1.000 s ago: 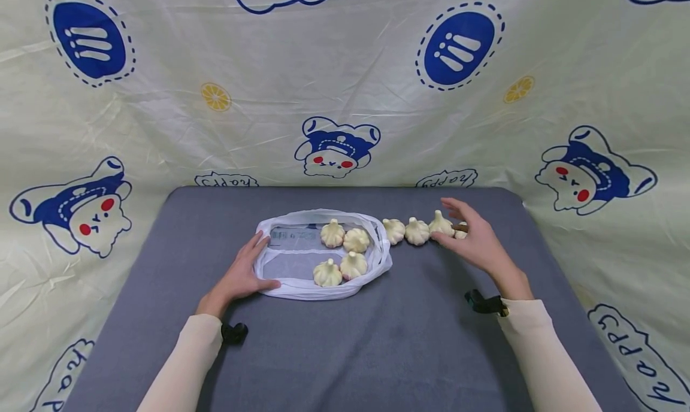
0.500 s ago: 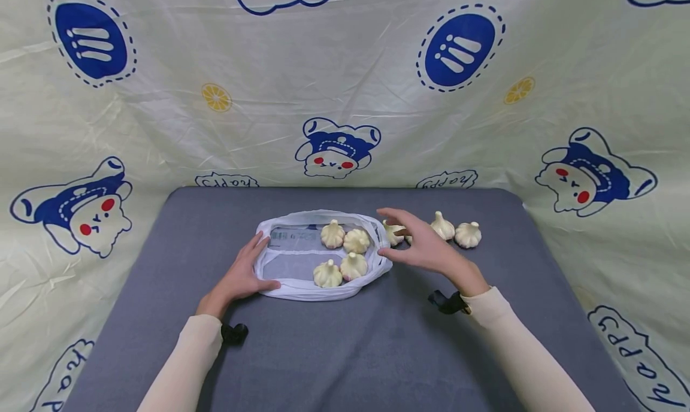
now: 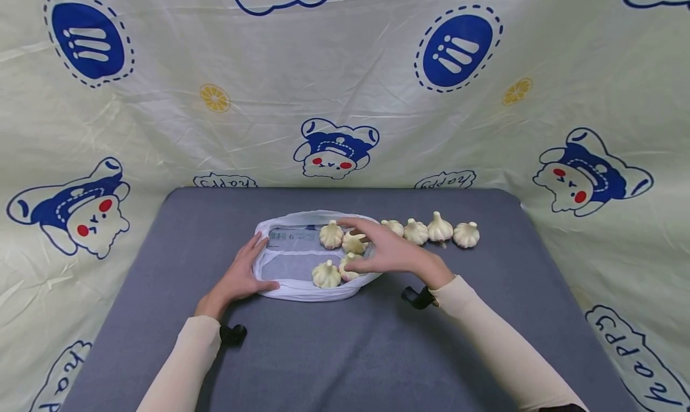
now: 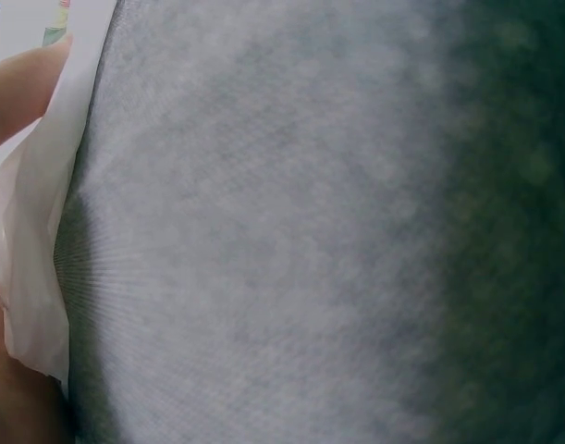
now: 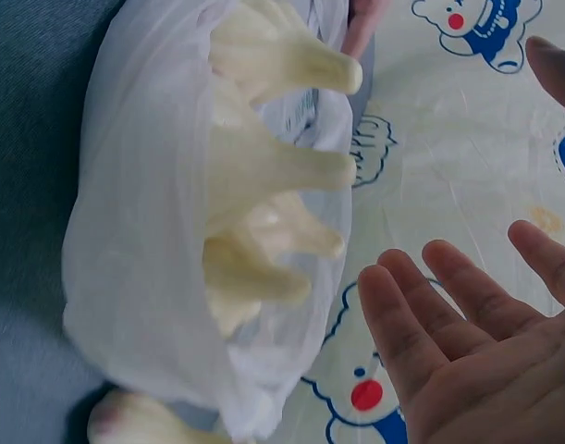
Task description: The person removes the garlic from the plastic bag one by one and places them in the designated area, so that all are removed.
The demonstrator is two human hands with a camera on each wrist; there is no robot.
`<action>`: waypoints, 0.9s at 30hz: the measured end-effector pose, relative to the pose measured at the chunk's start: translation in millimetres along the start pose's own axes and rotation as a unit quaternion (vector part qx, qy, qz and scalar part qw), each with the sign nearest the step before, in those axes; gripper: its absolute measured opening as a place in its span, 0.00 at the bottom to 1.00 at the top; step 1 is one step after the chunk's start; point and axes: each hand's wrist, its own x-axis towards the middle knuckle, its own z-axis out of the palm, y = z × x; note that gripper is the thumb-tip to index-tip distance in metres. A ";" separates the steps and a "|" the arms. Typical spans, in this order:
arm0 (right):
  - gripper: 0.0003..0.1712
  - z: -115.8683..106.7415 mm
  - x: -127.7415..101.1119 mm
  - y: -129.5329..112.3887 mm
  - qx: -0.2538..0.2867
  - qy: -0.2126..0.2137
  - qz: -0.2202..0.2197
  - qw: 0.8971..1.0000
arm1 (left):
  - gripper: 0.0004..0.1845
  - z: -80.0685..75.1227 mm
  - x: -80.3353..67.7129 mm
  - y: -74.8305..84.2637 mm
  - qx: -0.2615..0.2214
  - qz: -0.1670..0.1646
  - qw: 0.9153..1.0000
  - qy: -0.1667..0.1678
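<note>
A cream sheet printed with blue cartoon bears [image 3: 334,150] hung behind a grey-covered table [image 3: 334,346], where a person in pale sleeves worked over a white mesh bag [image 3: 286,286] lying open near the table's centre. The left hand [image 3: 237,277], at the bag's 9 o'clock, pressed relaxed fingers on the rim, apparently pinning the mouth flat and wide; the left wrist view showed only the white fabric edge against grey cloth. The right hand [image 3: 385,250] hovered palm-down over the bag's 3 o'clock side, fingers spread and loose, gripping nothing, as the right wrist view confirmed with an empty palm [image 5: 490,370] beside the bulging mesh. Four garlic bulbs [image 3: 327,274] sat inside the bag, clustered toward its right half. Four more garlic bulbs in a row [image 3: 441,227] lay on the table at the bag's 2 o'clock, just beyond the right hand.
</note>
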 end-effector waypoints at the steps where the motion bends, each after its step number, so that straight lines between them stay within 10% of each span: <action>1: 0.50 2.0 3.1 -0.2 -0.002 -0.007 -0.001 1.000 | 0.60 0.0 -0.1 -0.3 0.000 0.000 1.000 0.000; 13: 0.50 27.2 40.7 1.5 0.011 -0.071 -0.043 0.996 | 0.61 0.5 0.2 -2.5 -0.003 0.000 1.000 0.002; 27: 0.43 45.0 60.4 12.2 -0.019 -0.134 0.038 0.990 | 0.60 -0.7 -1.0 0.7 -0.003 -0.010 1.000 -0.001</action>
